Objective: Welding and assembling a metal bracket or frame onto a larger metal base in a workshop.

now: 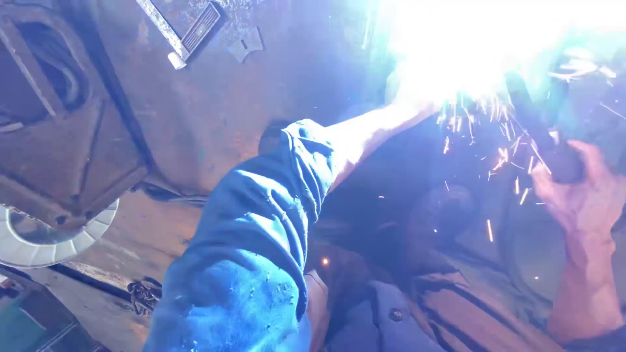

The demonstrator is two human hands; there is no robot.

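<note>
A white-blue welding arc (469, 45) blazes at the top right and throws orange sparks (502, 156) downward. My left arm in a blue sleeve (261, 241) stretches up toward it. The bare forearm (372, 130) ends in the glare, and my left hand (417, 98) is washed out there, so its grip is unreadable. At the right edge my right hand (580, 195) is closed around a dark electrode holder (541, 137), which slants up into the light. The piece being welded is hidden by the glare.
A rusty steel plate (215, 117) fills the middle. A heavy rusted frame (65, 143) lies at left, with a white segmented disc (39, 244) below it. A metal square (186, 32) and a small scrap (245, 45) rest at the top. Striped cloth (456, 313) shows at the bottom.
</note>
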